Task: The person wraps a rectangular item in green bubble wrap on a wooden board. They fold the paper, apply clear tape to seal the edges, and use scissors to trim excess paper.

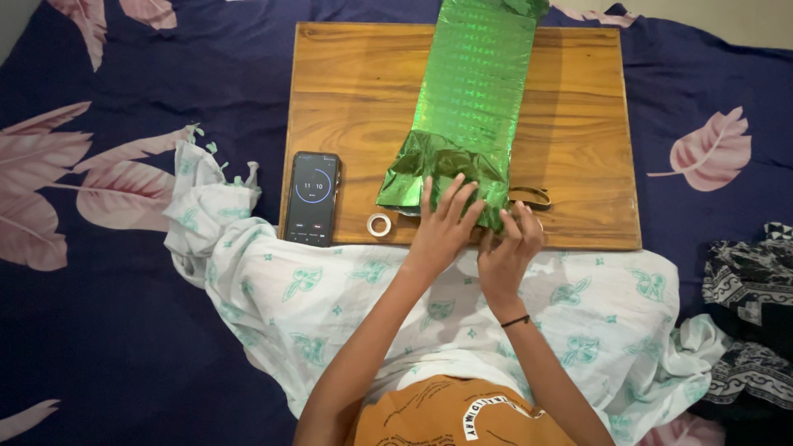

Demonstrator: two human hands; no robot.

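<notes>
— We take this for a home, most likely a bedroom; the dark blue bedsheet (pixel 149 330) with big pink leaves covers nearly everything we see.

— We agree; a wooden board (pixel 578 140) lies flat on it as a makeshift work surface; a white cloth with green print (pixel 330 297) bunches along the board's near edge, and a patterned black garment (pixel 747 281) is heaped beyond its near right corner.

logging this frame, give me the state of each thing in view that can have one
green wrapped parcel: lying lengthwise on the board, near end crumpled and not folded flat
left hand: fingers spread, pressing the near end of the foil
right hand: fingers on the foil's near corner
phone: face up, screen lit
tape roll: lying flat, untouched
wooden board: flat on the bedsheet
</notes>
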